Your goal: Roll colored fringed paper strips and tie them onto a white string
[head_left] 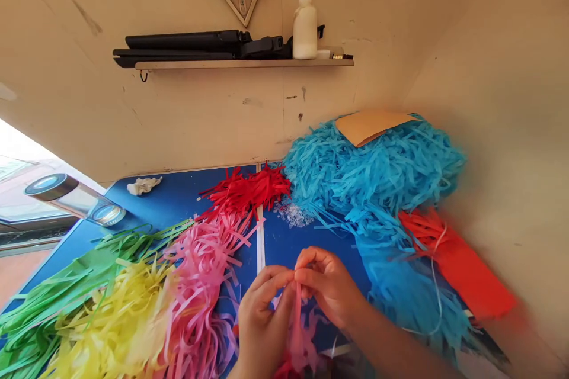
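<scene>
Centrally, above a blue table (pixel 315 246), a pink strip (pixel 297 325) hanging from two hands — top end in the pinch, long axis running from 12 o'clock toward 6, lower end blurred. Left hand (pixel 267 320) at 7 o'clock from the pinch, right hand (pixel 331 287) at 4, both narrowed on that same top end, about equally near. From the pinch, loose pink streamers (pixel 195 272) at 9 o'clock, clear bits (pixel 294 214) at 12, a blue heap (pixel 377 169) at 1 — all well apart from the grip
</scene>
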